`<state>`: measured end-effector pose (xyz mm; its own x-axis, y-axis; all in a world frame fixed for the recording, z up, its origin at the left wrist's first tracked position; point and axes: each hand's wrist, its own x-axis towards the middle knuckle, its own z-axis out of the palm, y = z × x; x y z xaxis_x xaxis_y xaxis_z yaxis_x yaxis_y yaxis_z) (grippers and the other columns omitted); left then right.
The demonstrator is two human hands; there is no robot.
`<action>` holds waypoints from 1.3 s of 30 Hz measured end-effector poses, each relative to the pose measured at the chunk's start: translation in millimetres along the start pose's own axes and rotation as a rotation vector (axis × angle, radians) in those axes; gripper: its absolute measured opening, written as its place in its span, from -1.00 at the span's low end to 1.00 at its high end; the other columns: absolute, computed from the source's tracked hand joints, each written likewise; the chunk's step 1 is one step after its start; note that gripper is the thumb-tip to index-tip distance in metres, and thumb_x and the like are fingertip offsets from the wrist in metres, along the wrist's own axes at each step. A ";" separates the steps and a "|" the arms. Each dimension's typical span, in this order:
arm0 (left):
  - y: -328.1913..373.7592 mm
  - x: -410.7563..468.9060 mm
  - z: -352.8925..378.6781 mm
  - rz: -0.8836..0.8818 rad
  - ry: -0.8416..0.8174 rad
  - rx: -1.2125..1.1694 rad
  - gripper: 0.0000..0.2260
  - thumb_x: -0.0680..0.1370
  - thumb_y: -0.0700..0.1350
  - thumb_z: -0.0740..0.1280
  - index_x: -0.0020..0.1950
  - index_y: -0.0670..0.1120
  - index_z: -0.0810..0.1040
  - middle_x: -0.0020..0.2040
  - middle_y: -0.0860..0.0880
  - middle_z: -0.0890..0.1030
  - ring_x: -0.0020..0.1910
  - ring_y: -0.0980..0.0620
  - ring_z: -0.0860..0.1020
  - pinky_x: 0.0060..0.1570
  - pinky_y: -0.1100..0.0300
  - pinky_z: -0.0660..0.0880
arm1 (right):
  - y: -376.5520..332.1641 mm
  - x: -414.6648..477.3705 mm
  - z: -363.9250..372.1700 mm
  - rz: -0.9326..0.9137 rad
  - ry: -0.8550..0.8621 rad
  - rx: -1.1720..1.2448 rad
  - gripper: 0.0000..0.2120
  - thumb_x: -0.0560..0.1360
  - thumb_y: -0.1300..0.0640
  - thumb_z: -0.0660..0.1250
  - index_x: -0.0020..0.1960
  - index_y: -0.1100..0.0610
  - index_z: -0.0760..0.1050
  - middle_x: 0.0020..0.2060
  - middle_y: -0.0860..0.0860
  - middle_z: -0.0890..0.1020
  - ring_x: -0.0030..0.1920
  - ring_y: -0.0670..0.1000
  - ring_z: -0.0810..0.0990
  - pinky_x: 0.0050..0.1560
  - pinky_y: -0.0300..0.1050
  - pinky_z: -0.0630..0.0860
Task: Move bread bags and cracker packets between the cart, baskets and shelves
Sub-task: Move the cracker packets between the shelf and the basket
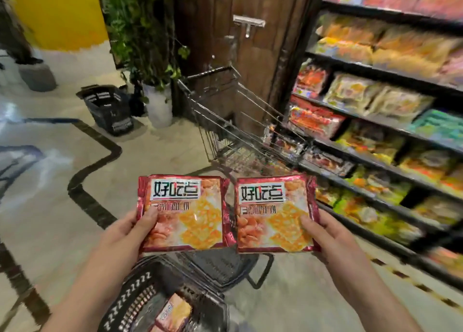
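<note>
I hold two identical red cracker packets side by side in front of me. My left hand [126,234] pinches the left packet [186,211] at its lower left edge, thumb on the front. My right hand [325,234] pinches the right packet [273,214] at its lower right edge. Under them sits a black basket [130,296] with another cracker packet [172,311] inside. Beyond the packets stands the wire cart [225,121], with nothing visible in it. Shelves [380,128] full of bagged snacks run along the right.
A second black basket [107,108] stands on the floor at the left, next to a white planter [159,106] with a tall plant. A brown wooden door [240,46] is behind the cart. Tiled floor spreads out to the left.
</note>
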<state>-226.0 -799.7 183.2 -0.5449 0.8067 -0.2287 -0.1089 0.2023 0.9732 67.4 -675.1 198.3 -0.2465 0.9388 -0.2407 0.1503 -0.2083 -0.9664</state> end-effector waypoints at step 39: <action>-2.4 -467.6 736.5 0.125 -1.286 0.161 -0.85 0.64 -0.05 0.32 0.10 0.01 0.68 -0.03 -0.04 0.77 -0.20 0.08 0.73 0.13 0.03 0.56 | 130.3 -525.4 -640.3 -0.227 1.316 0.348 -0.79 0.60 0.10 0.33 0.19 0.07 0.66 0.01 0.05 0.77 0.02 0.07 0.76 -0.11 -0.21 0.61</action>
<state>641.4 -768.5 271.3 0.6476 0.7575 -0.0824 0.0340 0.0793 0.9963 829.5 -1019.7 256.2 0.8740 0.4859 -0.0035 -0.0643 0.1086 -0.9920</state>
